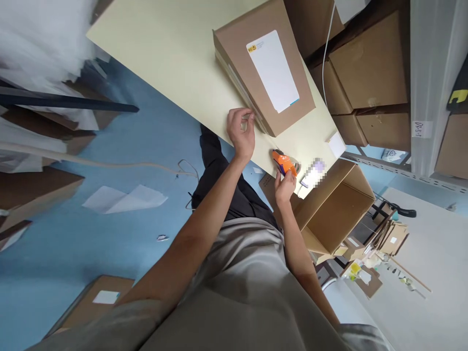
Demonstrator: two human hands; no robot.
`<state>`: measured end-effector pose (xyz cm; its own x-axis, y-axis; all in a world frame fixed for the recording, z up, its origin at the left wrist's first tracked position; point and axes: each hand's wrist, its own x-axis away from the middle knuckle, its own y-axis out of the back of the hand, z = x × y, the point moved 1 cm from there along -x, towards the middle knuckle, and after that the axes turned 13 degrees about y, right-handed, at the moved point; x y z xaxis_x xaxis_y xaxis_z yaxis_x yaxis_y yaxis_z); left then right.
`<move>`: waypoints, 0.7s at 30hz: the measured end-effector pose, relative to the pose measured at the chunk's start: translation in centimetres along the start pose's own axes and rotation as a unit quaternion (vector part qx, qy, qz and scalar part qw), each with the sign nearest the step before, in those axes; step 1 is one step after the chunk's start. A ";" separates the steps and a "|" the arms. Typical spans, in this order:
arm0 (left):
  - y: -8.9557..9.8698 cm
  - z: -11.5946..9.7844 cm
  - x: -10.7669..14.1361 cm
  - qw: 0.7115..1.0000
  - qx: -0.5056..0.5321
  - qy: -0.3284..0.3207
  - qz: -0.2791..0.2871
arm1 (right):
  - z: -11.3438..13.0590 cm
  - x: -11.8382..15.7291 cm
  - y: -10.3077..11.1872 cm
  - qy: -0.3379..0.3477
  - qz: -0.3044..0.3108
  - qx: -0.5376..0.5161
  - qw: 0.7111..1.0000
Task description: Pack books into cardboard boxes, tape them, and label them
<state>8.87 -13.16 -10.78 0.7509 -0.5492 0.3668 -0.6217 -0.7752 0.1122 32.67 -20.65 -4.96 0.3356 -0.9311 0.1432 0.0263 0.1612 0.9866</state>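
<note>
A closed brown cardboard box (303, 92) with a large white label (274, 73) lies on the pale table. My left hand (241, 134) is at the box's near long side, thumb and fingers curled together in a pinch against its edge; whatever lies between the fingertips is too small to make out. In my right hand (285, 187) is an orange tape dispenser (283, 162), held just off the box's near right corner. Its tape roll (297, 167) shows at the far side, and a thin strip seems to run from the dispenser to the box.
The pale table (157, 53) extends leftward. Beside the dispenser lies a blurred-out item (313, 174). An open carton (340, 214) stands at the table's right end. Stacked boxes (373, 63) fill a shelf behind. Paper (126, 199) and a cable (146, 165) are on the left side.
</note>
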 end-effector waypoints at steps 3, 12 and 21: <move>-1.1 0.5 0.7 0.997 0.027 0.040 -0.053 | 0.4 -0.1 0.1 -0.003 0.018 0.001 1.000; -5.6 -2.2 6.4 0.997 0.006 0.043 0.059 | 1.5 0.3 1.5 0.027 0.049 0.028 0.998; 4.2 -4.2 -4.6 0.944 -0.053 -0.025 0.325 | 7.4 -2.3 2.4 0.156 0.168 0.016 0.973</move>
<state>1.85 -12.61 -8.08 0.2101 -0.9143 0.3463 -0.9718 -0.2341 -0.0285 24.96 -20.52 -2.34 0.5892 -0.6823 0.4328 -0.1624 0.4248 0.8906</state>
